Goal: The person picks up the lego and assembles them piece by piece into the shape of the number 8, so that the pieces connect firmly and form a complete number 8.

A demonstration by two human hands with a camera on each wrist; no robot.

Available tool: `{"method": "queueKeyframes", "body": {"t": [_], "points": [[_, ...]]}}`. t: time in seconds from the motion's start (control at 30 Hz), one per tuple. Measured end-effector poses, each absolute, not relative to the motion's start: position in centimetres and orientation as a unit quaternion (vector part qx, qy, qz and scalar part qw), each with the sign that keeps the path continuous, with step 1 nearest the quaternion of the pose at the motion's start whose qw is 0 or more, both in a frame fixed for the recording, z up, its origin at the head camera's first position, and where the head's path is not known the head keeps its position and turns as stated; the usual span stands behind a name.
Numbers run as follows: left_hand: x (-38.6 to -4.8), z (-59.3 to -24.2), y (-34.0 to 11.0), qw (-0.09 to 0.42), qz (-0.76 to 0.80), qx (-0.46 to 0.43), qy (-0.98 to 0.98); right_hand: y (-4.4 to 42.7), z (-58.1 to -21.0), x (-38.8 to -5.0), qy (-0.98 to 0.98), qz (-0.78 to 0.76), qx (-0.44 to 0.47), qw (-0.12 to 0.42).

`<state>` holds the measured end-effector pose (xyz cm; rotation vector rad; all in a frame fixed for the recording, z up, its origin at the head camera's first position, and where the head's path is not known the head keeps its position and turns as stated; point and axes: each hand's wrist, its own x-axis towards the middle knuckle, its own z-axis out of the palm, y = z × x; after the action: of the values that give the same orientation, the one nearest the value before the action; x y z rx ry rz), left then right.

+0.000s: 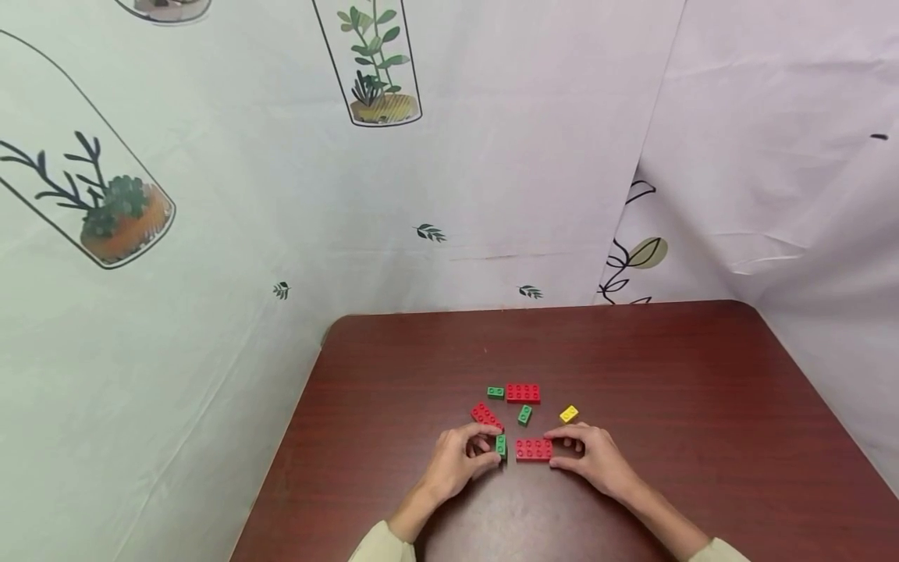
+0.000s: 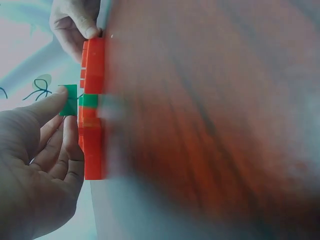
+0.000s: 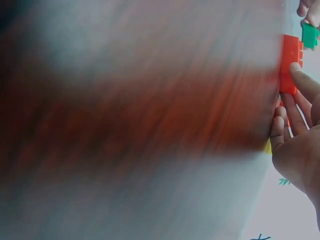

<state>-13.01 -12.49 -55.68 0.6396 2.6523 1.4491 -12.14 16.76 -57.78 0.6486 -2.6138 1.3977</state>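
Note:
Between thumb and fingers, the left hand (image 1: 453,464) pinches a small green brick (image 1: 501,446); the left wrist view shows this green brick (image 2: 68,100) held off the table. The right hand (image 1: 597,460) grips the right end of a red brick (image 1: 534,449) with thumb and fingertips. In the right wrist view the red brick (image 3: 290,64) is lying on the table surface. A narrow gap separates the two held bricks in the head view. Another red brick (image 1: 487,416) lies slanted just beyond the left fingertips, partly hidden by them.
Behind the hands on the brown table (image 1: 393,367) are a third red brick (image 1: 523,393), a green brick (image 1: 495,393) at its left, another green brick (image 1: 524,414) and a yellow brick (image 1: 569,414). A patterned cloth (image 1: 492,172) hangs behind the table.

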Motion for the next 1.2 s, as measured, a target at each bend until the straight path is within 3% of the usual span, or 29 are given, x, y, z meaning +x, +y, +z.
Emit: {"method": "queueKeyframes", "body": {"t": [0.4,1.2], "points": [[-13.5,-55.3,-11.3,0.044,0.457,0.201,0.865,16.5,-57.9,-12.4,-0.862,0.468,0.191,0.036],[-13.3,-56.0,-10.1,0.041,0.455,0.200,0.867,16.4,-58.4,-12.3,-0.862,0.471,0.180,0.053]]}}
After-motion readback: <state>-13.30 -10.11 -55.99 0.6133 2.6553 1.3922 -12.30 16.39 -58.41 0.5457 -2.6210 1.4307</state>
